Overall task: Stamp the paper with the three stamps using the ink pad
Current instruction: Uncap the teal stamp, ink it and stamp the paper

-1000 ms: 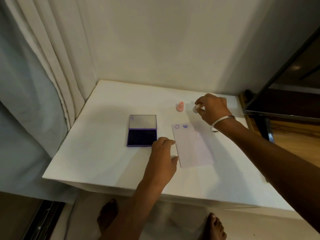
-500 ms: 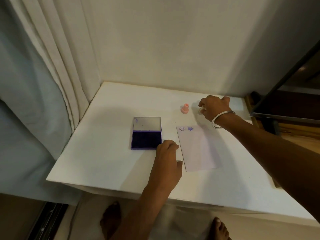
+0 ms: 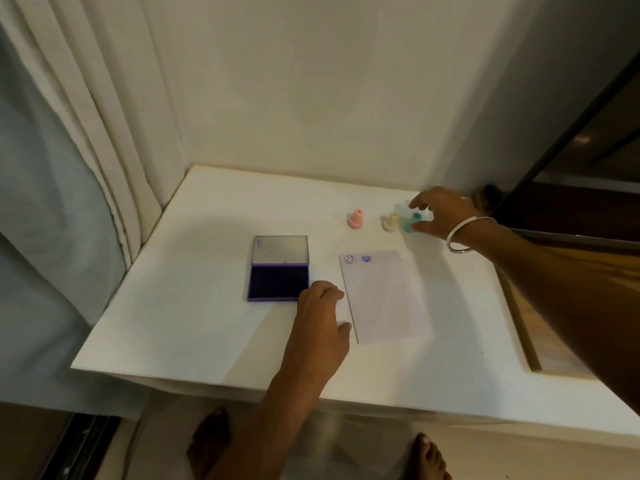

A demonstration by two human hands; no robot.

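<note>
The pale paper (image 3: 386, 299) lies flat on the white table (image 3: 194, 323), with a smiley print and a purple heart print at its top left. Left of it sits the open purple ink pad (image 3: 278, 280), lid tilted back. Three stamps stand in a row behind the paper: pink (image 3: 355, 219), cream (image 3: 390, 223) and green (image 3: 412, 224). My right hand (image 3: 441, 216) hovers at the green stamp, its fingers spread around it and the thumb at its base. My left hand (image 3: 320, 313) rests on the table with curled fingers, touching the paper's left edge.
A curtain (image 3: 86, 133) hangs at the table's left side, and a plain wall stands behind it. A dark framed panel (image 3: 571, 188) and wooden surface border the right. The table's front edge is near my bare feet (image 3: 427, 457).
My right hand has let go of the cream stamp, left it standing, and moved right to the green stamp. The view shifted a little; my left hand stayed put.
</note>
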